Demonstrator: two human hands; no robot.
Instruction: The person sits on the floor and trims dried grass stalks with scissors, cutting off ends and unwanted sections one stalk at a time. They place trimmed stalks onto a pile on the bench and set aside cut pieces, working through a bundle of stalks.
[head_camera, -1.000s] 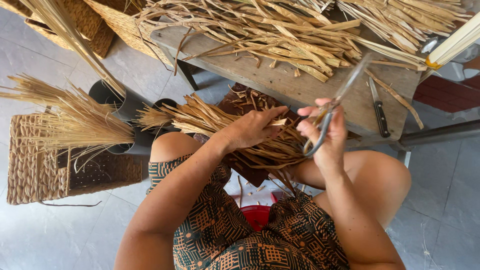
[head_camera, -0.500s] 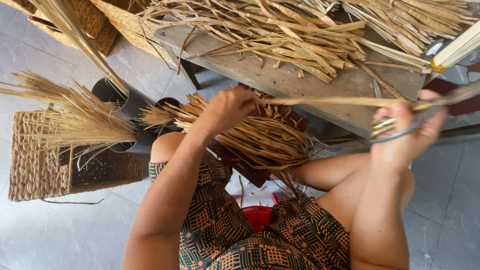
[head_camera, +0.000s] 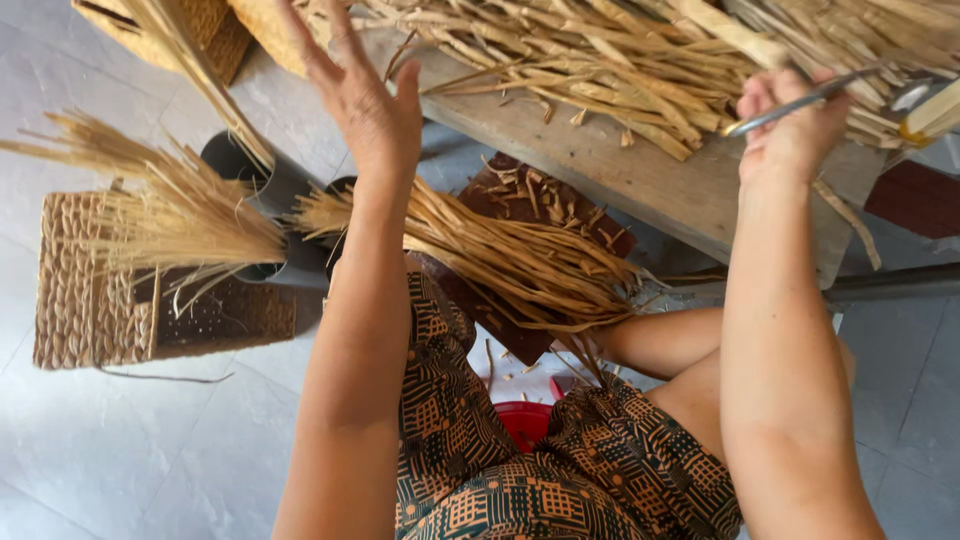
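Your left hand (head_camera: 365, 95) fingers spread wide, empty, just left of the wooden board (head_camera: 640, 180), your right hand (head_camera: 795, 135) closed around metal scissors (head_camera: 810, 95) over the board's dried leaf strips (head_camera: 600, 60).

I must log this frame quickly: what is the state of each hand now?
Left hand: open, fingers spread, holding nothing, raised above the strips.
Right hand: closed on the scissors.

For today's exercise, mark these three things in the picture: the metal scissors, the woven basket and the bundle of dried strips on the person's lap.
Metal scissors (head_camera: 800, 102), head view, on the shiny blade above the right hand.
Woven basket (head_camera: 75, 290), head view, on its plaited left wall.
Bundle of dried strips (head_camera: 520, 262), head view, mid-length of the strips.
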